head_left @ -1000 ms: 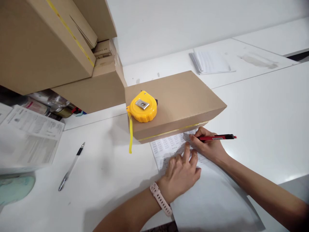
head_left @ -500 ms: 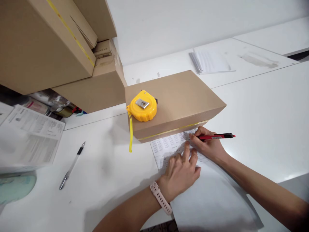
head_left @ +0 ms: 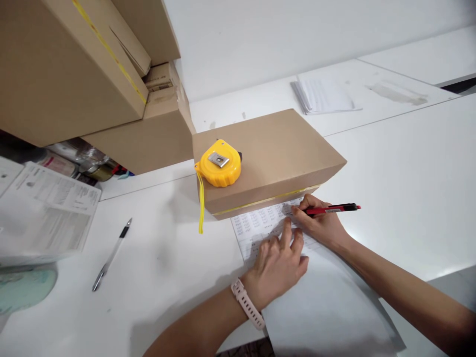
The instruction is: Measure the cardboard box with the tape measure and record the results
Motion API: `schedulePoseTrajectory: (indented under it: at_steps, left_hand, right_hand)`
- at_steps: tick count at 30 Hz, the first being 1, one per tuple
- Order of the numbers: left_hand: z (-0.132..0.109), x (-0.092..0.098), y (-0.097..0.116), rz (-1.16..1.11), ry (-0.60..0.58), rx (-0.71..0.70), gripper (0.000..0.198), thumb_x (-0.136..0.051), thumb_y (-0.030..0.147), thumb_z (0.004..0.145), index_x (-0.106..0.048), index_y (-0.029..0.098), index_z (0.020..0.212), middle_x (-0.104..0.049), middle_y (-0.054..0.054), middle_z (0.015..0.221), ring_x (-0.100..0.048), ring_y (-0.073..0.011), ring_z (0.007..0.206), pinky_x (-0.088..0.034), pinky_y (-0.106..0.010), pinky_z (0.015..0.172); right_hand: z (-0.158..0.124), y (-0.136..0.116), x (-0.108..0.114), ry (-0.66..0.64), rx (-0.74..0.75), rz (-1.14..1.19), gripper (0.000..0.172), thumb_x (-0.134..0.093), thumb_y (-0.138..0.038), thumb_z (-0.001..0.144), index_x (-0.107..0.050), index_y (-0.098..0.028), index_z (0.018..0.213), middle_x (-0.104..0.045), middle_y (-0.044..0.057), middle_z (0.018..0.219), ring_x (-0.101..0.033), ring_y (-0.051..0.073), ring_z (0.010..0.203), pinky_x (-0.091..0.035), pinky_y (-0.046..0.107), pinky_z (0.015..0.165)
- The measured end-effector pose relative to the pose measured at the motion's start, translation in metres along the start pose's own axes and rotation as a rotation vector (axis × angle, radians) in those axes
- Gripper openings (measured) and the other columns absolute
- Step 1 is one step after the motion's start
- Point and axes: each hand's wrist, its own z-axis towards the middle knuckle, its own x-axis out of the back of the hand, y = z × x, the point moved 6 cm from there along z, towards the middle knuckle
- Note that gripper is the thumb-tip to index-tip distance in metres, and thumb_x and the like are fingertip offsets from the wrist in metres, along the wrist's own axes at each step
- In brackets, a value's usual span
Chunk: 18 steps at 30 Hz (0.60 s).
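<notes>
My right hand [head_left: 322,220] is closed around a red and black pen [head_left: 332,209], its tip end down at a written sheet of paper [head_left: 256,225]. Rows of small handwriting and some printed lines show on the sheet. My left hand [head_left: 280,263], with a pale pink band on the wrist, rests on the paper with its fingers apart and holds nothing. Just beyond the sheet lies a closed cardboard box [head_left: 267,153] with a yellow strip along its near side. On the box's left end sits a yellow tape measure [head_left: 220,164] with a metal clip, its yellow strap hanging over the edge.
Another pen [head_left: 112,255] lies on the white table [head_left: 148,317] at left. Larger cardboard boxes [head_left: 67,74] are stacked at the upper left. A white printed package [head_left: 44,213] and a pale green object [head_left: 28,290] stand at the left edge. Papers [head_left: 327,94] lie at the back.
Both hands stay in nearly the same places. The red and black pen has shifted only very slightly in my right hand's grip.
</notes>
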Motion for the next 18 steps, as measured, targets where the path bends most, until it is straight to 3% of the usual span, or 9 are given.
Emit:
schedulePoseTrajectory:
  at_steps: [18]
  left_hand:
    - [-0.0005, -0.0015, 0.0004, 0.007, 0.012, 0.005, 0.052, -0.057, 0.045, 0.096, -0.056, 0.015, 0.138, -0.053, -0.019, 0.148, -0.071, -0.0196, 0.078, -0.061, -0.032, 0.062]
  right_hand:
    - [0.0006, 0.0013, 0.002, 0.004, -0.012, 0.001, 0.033, -0.068, -0.035, 0.082, -0.044, -0.023, 0.062, -0.041, -0.006, 0.052, -0.032, 0.01, 0.05, -0.028, 0.026, 0.046]
